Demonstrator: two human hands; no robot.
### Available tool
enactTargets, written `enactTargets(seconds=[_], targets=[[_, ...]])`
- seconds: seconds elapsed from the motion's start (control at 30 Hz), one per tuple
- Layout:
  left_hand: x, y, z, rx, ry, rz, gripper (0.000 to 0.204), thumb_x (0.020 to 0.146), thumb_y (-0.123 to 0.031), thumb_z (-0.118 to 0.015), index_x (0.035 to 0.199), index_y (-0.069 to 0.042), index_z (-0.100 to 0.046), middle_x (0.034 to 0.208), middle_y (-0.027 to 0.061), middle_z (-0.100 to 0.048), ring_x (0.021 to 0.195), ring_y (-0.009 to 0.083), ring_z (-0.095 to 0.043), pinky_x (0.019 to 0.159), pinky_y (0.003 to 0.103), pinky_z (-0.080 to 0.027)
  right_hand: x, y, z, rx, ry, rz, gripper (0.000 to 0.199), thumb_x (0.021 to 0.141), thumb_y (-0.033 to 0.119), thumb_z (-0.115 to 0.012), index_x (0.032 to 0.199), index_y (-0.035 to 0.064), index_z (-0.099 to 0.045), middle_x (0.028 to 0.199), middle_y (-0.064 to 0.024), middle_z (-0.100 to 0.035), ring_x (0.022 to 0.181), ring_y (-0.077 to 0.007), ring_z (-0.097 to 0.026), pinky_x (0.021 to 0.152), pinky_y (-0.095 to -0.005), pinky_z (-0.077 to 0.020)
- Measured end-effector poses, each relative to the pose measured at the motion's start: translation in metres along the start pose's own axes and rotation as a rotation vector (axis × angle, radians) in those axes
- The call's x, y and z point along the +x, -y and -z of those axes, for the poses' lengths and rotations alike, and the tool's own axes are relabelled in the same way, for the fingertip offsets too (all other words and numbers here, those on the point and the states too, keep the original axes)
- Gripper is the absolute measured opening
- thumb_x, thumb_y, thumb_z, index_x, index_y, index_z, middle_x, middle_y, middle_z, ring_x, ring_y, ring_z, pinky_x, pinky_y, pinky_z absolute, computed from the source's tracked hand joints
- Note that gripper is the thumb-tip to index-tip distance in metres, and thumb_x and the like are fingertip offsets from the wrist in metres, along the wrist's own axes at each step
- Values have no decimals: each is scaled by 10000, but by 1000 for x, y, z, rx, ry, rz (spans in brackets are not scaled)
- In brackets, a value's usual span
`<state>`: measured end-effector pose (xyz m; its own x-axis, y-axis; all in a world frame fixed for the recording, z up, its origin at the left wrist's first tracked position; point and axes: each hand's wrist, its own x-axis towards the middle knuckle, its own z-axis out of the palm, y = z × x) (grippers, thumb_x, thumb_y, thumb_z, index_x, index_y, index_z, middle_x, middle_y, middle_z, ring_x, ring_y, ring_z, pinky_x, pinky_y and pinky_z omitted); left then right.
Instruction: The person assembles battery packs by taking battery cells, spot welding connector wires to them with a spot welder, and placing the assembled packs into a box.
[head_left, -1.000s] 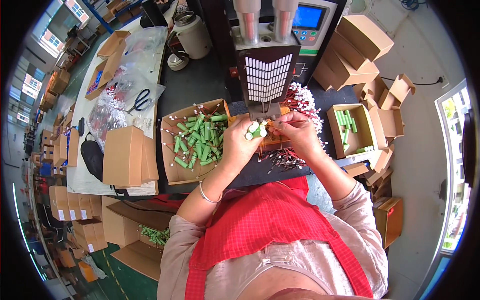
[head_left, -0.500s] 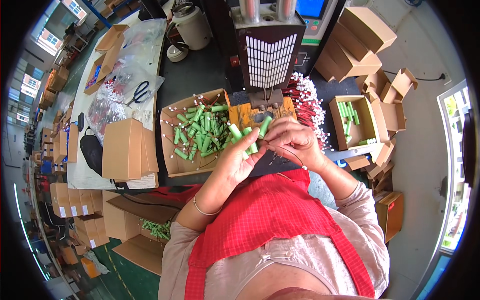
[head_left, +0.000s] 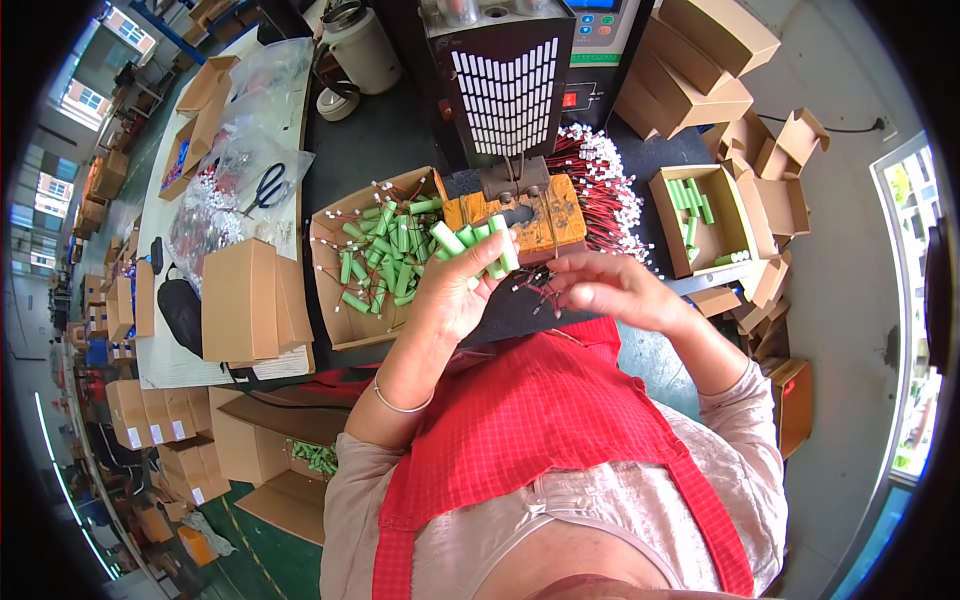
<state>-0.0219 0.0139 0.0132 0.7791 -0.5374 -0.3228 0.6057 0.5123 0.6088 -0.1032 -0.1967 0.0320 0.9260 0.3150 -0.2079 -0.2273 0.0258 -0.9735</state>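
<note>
Left hand [head_left: 455,290] now pulled back from welder [head_left: 510,95], clamped on green cells [head_left: 478,245]; right hand [head_left: 610,290] probably pinching wire leads [head_left: 535,290].

My left hand [head_left: 455,290] gripped several green cells [head_left: 478,248] just before the wooden jig [head_left: 520,215]; my right hand [head_left: 610,290] pinched thin wires [head_left: 535,285] beside them, near that jig. Left of it sat a box [head_left: 340,320] of cells.

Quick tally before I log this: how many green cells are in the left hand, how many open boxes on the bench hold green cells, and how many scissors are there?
Green cells in the left hand: 4
Open boxes holding green cells: 2
Scissors: 1
Total: 7
</note>
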Motion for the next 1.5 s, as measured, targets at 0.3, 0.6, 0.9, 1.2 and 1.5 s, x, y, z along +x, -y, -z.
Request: enactTargets(seconds=[0.3,0.6,0.9,1.2,1.5], targets=[[4,-5,5,-57,24,44,282,793,-65,-644,1049,4,-547,940,107,-610,848,176,-606,719,265,-513,13,-11,-13,-648,-107,523,131,798,104,-636,884,6,-650,740,-90,-626,667,-198,-608,612,-292,-486],[13,-8,0,398,-27,-173,322,749,-56,-692,1038,31,-578,904,68,-638,767,112,-603,662,205,-473,41,-16,-5,-1102,-395,1057,314,667,10,-675,967,25,-584,742,-62,-572,629,-209,-578,533,-320,-478],[36,6,8,1129,-77,-768,228,699,-85,-735,863,16,-613,794,132,-641,683,184,-632,627,270,-489,61,-8,-11,-73,-409,147,203,887,192,-550,865,-9,-569,658,1,-551,582,-55,-515,534,-213,-444],[45,8,8,1240,-87,-870,223,663,-62,-727,829,9,-597,726,120,-610,649,240,-620,583,306,-473,69,4,-2,-93,-303,30,212,895,221,-527,809,31,-570,601,22,-509,536,-44,-451,484,-199,-357],[43,9,9,1272,-106,-913,209,711,-42,-728,896,0,-641,774,50,-634,705,92,-580,636,221,-456,69,0,-2,-122,-332,73,256,897,244,-526,793,18,-588,624,8,-543,562,-51,-493,490,-205,-393]])
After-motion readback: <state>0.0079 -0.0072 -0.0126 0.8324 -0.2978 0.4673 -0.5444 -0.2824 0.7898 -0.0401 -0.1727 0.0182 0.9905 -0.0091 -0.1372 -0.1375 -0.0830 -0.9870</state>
